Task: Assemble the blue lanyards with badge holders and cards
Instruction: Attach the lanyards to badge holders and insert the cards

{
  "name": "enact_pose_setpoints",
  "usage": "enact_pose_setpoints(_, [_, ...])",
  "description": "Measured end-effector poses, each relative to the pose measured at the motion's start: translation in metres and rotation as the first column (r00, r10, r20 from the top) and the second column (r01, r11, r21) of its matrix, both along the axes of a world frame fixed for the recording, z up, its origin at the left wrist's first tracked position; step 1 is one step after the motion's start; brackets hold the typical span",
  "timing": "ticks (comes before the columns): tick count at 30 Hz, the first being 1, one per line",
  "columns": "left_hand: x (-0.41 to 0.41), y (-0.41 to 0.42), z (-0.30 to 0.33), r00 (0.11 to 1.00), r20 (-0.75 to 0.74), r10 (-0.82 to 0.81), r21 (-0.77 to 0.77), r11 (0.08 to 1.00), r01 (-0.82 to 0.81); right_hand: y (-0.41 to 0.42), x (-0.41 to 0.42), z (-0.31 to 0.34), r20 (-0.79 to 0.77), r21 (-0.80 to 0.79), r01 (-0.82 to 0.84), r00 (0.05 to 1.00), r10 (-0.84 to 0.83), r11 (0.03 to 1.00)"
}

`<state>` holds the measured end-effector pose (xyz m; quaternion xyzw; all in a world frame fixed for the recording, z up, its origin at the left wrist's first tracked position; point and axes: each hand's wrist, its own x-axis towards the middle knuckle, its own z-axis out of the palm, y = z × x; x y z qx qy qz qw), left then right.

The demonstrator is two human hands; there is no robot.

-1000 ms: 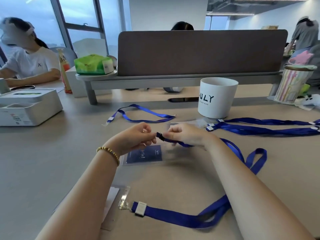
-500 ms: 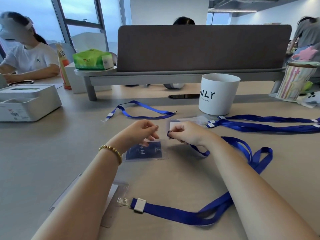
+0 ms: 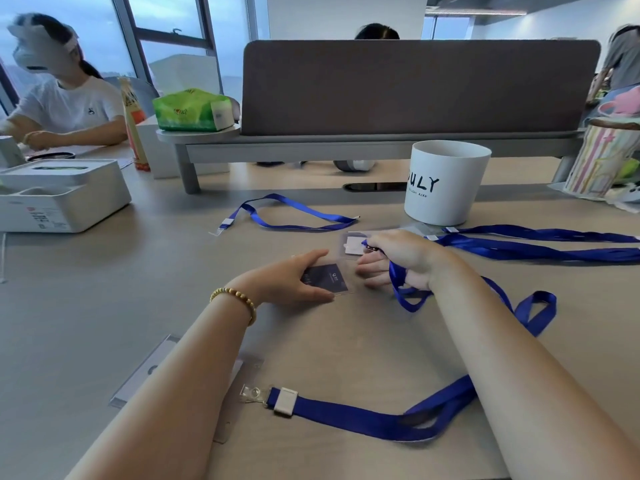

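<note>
My left hand point(image 3: 291, 277) grips a clear badge holder with a dark blue card point(image 3: 325, 279) inside, lying on the table. My right hand point(image 3: 398, 259) pinches the clip end of a blue lanyard point(image 3: 405, 299), whose strap loops off to the right behind my wrist. Just beyond the right hand lies another clear holder with a white card point(image 3: 353, 244). A second lanyard point(image 3: 363, 412) with a white clasp and clear clip lies near me under my forearms, beside more clear holders point(image 3: 145, 372). A third lanyard point(image 3: 287, 216) lies farther back.
A white cup point(image 3: 445, 183) stands at the back right, with several blue lanyards point(image 3: 540, 244) stretched out beside it. A white box point(image 3: 59, 195) sits at the left. A grey divider point(image 3: 415, 88) and shelf run across the back. Other people sit around the table.
My hands have drifted apart. The left hand has dropped onto the badge holder with the blue card and taken hold of it. The right hand has carried the lanyard end rightward and back.
</note>
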<state>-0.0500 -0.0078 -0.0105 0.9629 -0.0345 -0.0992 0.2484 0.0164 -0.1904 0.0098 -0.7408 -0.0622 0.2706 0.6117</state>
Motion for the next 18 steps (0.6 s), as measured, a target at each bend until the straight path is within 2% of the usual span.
enact_pose_setpoints(4, [0.001,0.000,-0.001,1.000,-0.030,0.005,-0.024,1.000,-0.006,-0.003,-0.003,0.003,-0.152,0.133,0.067,0.987,-0.047,0.989])
enact_pose_setpoints(9, [0.003,0.000,-0.001,1.000,0.002,0.021,-0.011,1.000,-0.021,-0.001,-0.004,-0.002,-0.162,0.175,0.073,0.986,-0.044,0.982])
enact_pose_setpoints(13, [0.007,0.002,-0.002,0.980,0.103,0.170,-0.077,0.984,-0.162,0.005,-0.005,-0.007,-0.025,0.238,-0.065,0.997,0.073,0.969])
enact_pose_setpoints(18, [0.013,0.001,-0.004,0.911,0.259,0.321,-0.119,0.947,-0.300,0.004,-0.009,-0.005,0.170,0.083,-0.124,0.979,0.109,0.989])
